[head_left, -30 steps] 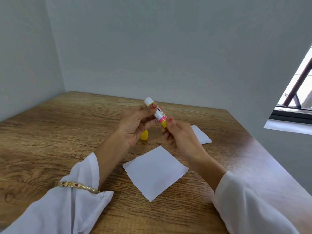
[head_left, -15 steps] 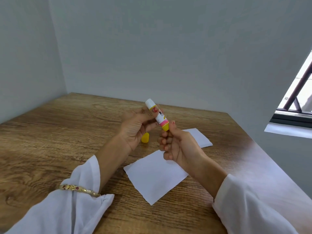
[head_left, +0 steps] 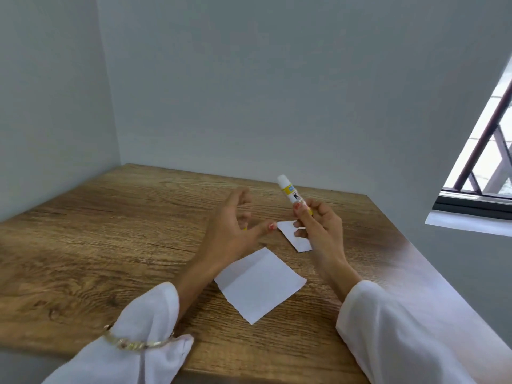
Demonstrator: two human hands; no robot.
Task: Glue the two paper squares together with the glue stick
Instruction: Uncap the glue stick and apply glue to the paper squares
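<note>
The right hand grips the glue stick near its lower end, thumb and fingers curled round the barrel. The stick is held above the table, its long axis tilted from upright: the white uncapped tip points up and a little to the left, away from the person, while the yellow base is hidden in the fingers. The left hand holds nothing; its fingers are spread and loosely bent, hovering over the table just left of the stick, apart from it.

Under and behind the right hand lies the far paper square, partly covered by the fingers. The near paper square lies flat on the wood between the two forearms, one corner toward the person, apart from the far one. A small spot of yellow shows behind the left palm; what it is cannot be told. White sleeves cover both forearms, and a gold bangle sits on the left wrist. A window stands at the right.
</note>
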